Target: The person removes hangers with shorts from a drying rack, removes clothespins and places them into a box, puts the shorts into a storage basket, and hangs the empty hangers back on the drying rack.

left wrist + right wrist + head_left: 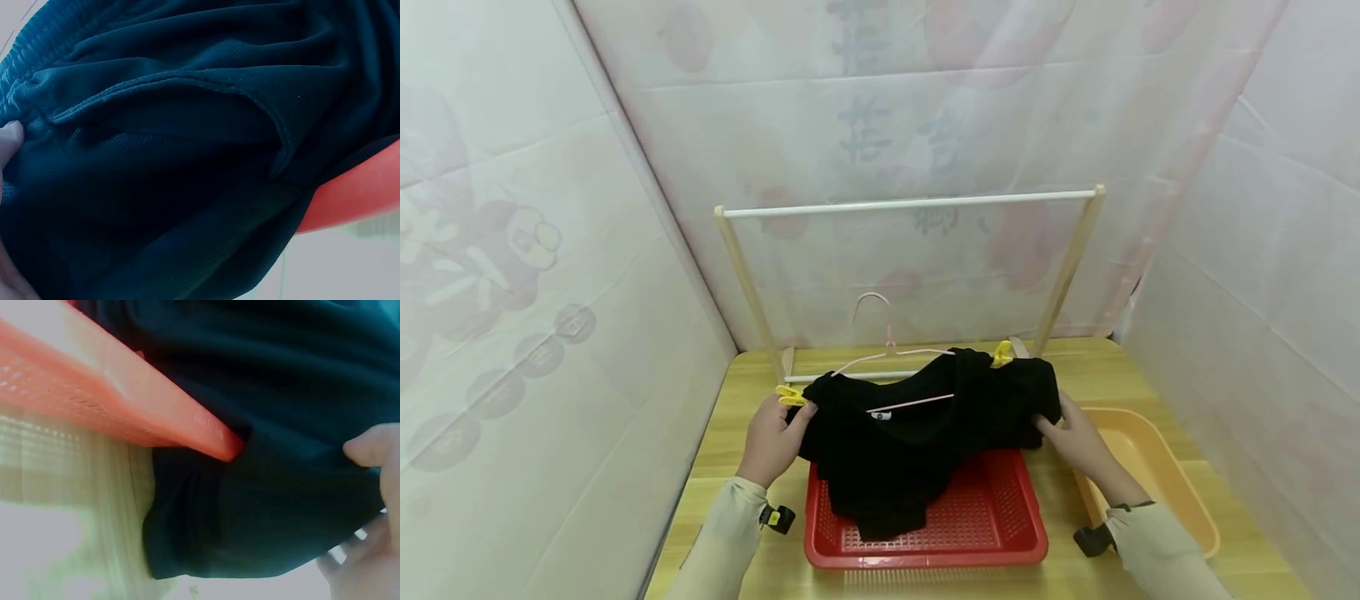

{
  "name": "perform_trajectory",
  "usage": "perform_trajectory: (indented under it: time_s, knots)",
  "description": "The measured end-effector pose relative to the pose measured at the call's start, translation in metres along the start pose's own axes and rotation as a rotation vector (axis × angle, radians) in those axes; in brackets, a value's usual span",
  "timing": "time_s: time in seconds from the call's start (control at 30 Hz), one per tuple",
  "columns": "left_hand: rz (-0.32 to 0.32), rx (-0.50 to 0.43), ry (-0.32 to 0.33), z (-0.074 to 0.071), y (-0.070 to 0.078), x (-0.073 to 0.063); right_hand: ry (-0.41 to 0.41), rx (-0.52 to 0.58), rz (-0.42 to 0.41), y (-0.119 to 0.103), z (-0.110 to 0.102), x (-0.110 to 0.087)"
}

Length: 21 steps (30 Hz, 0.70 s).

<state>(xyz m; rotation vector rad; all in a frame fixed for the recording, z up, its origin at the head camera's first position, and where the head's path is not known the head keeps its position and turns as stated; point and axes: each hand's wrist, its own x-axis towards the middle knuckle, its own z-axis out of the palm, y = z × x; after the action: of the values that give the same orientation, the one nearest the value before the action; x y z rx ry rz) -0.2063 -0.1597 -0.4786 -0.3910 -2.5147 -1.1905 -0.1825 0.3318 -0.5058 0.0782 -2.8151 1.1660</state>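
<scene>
A black garment (917,433) with a small white label inside its opening lies draped over a pink hanger (891,350) and a red basket (925,560). Yellow clothespins sit at its left (792,395) and right (1002,354) sides. My left hand (775,437) pinches the garment's left side beside the clothespin. In the left wrist view, the cloth (187,187) shows a gathered edge and a curved seam. My right hand (1075,437) holds the garment's right end, thumb on top. Loose cloth (281,512) hangs past the basket rim there.
Behind the basket stands a rack with a white top rail (910,203) and wooden side posts. An orange-yellow tray (1187,500) lies at the right, partly behind my right forearm. Patterned sheets (550,292) enclose the wooden tabletop (707,483) at the back and sides.
</scene>
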Motion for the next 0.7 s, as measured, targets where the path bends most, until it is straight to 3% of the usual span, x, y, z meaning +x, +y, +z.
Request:
perform_trajectory:
  time_s: [0.2,0.43,0.53,0.7]
  knots:
    - [-0.038,0.016,0.049,-0.004,-0.004,0.000,0.010,-0.030,0.016,0.003,0.009,0.001]
    - [-0.102,0.011,0.104,-0.010,-0.009,0.003,0.041,-0.017,-0.039,-0.024,-0.004,-0.008]
    - [-0.115,0.014,0.124,-0.012,-0.010,0.004,-0.074,0.155,-0.004,-0.042,-0.011,-0.010]
    - [-0.120,0.022,0.137,-0.012,-0.008,0.003,-0.420,0.633,0.135,-0.072,-0.009,-0.015]
